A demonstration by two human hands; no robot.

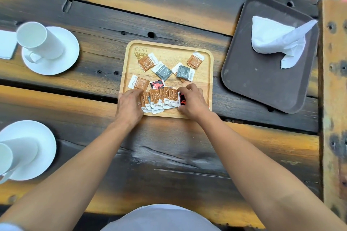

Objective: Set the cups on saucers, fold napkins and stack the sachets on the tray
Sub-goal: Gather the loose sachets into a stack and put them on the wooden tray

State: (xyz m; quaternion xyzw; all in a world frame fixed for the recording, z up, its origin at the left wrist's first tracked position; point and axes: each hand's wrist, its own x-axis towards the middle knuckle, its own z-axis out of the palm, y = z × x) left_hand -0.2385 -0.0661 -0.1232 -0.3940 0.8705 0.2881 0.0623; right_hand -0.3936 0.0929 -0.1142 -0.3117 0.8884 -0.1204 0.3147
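Your left hand (129,103) and right hand (191,101) are both curled in on the ends of a row of sachets (161,99), squeezing it between them at the 6 o'clock edge of the wooden tray (169,44). Your right fingers close on a red-and-black packet at the row's 3 o'clock end.

The packets overlap unevenly and some poke lower than the rest. If you ease off one side first they will likely fan out or topple, and too hard a squeeze could buckle the middle ones upward.

Several loose sachets lie flat from 9 through 12 to 2 o'clock on the tray, among them a brown sachet (147,62) and a grey sachet (162,72). Reaching for any of them means freeing a hand from the row.

Off at 2 o'clock a dark tray (262,84) carries a loosely bunched napkin (276,41). At 9 o'clock a cup (39,41) sits on its saucer (63,61). A nearer cup (18,152) at 8 o'clock could catch a swinging left elbow.
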